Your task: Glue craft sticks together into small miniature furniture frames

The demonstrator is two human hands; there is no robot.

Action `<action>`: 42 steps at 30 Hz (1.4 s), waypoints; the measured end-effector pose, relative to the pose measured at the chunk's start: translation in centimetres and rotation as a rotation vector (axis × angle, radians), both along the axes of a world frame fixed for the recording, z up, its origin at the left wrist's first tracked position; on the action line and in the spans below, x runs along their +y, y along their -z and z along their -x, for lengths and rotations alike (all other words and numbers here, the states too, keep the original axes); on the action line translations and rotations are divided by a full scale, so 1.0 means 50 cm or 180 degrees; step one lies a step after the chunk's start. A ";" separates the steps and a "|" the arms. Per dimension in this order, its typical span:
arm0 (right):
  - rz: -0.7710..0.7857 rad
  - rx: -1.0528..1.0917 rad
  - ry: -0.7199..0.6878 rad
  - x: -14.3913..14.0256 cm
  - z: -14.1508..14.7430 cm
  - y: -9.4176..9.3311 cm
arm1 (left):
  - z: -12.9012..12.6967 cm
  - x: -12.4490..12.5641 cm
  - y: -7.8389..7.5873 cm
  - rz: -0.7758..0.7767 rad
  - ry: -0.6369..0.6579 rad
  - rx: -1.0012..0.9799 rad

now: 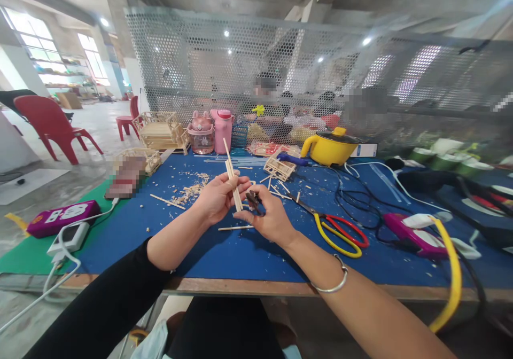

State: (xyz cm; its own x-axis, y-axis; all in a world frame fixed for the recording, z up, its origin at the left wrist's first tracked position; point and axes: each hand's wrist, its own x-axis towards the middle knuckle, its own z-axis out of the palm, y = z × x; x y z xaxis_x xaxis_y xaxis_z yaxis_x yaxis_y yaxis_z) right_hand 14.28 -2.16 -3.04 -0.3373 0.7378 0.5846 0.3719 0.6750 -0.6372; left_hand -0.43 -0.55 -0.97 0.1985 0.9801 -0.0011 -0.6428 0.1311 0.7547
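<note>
My left hand point(211, 197) is closed around a few thin pale wooden sticks point(230, 168), pinned under the thumb and standing tilted above the table. Beside their lower ends, my right hand point(276, 217) grips a small dark metal tool point(253, 201); its exact kind is partly hidden by the fingers. The right thumb is close to the sticks' bottom tips; whether it touches them I cannot tell. A loose wooden stick point(235, 228) lies on the blue mat just below the hands, and another stick point(167, 202) rests to the left.
Scissors point(340, 234) with red and yellow handles lie right of my hands. Wood shavings point(190, 192) litter the blue mat point(192, 255). Behind are a small wooden frame point(279, 168), a blue-handled tool point(292, 159), a yellow pot point(331, 149) and a pink bottle point(223, 132). Cables run along the right.
</note>
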 end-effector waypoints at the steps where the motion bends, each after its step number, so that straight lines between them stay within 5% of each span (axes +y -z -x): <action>1: 0.0011 0.0038 0.0023 0.000 -0.001 0.000 | -0.001 -0.002 0.001 -0.0014 0.0033 0.0019; 9: 0.0142 0.0161 0.0014 0.006 -0.002 0.003 | 0.001 -0.007 0.006 -0.0281 0.0149 0.0228; 15: 0.0173 0.0251 -0.0187 0.010 -0.010 -0.003 | 0.005 -0.007 -0.006 -0.0344 -0.0129 0.0229; 29: 0.1391 0.1014 -0.0679 -0.003 0.018 0.005 | -0.004 -0.009 -0.005 -0.0405 -0.0323 0.0174; 37: 0.0338 0.0234 -0.0340 -0.007 0.003 -0.016 | 0.005 -0.002 -0.006 -0.0154 -0.0252 0.0094; 42: 0.0937 0.0637 -0.0574 -0.001 0.005 -0.001 | -0.004 -0.006 0.002 -0.0322 -0.0115 0.0111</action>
